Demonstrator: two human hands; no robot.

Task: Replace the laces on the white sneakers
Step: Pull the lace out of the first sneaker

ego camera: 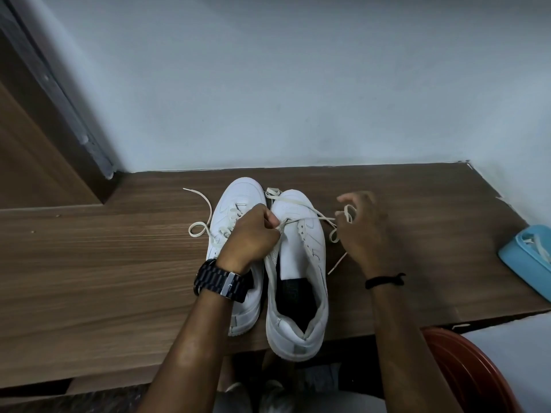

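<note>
Two white sneakers stand side by side on the wooden table (89, 263), toes pointing away from me. My left hand (253, 234) lies over the left sneaker (238, 195) and pinches the cream lace (301, 205) at the lowest eyelets of the right sneaker (301, 293). To the right of that shoe my right hand (366, 228) is raised slightly, blurred, and holds a loop of the same lace (348, 214); the lace's free end trails onto the table. A second cream lace (202, 213) runs loose from the left sneaker, curling to its left.
A light blue case (518, 257) with a lace inside lies at the table's right edge. A red round stool (468, 368) stands below the table's front right corner. A wall runs behind the table; a wooden door frame (44, 99) is at the left.
</note>
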